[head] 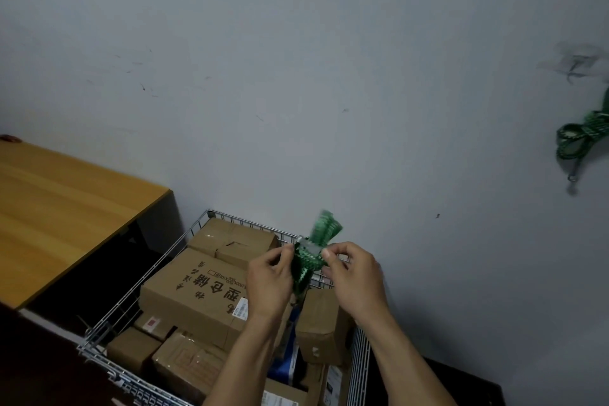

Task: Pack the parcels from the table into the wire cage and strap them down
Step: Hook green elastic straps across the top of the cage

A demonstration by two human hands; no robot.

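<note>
The wire cage (148, 274) stands against the wall beside the wooden counter (66, 208) and is packed with cardboard parcels. A large printed box (197, 293) lies on top, a taped box (230, 237) sits behind it, a smaller box (319, 323) is to its right, and others (131, 353) are lower down. Above the cage's far rim, the left hand (268, 280) and right hand (356, 277) hold a bundled green strap (309, 260), the fingers (329, 252) of both pinching it. A second green strap (583, 135) hangs on the wall at the right.
</note>
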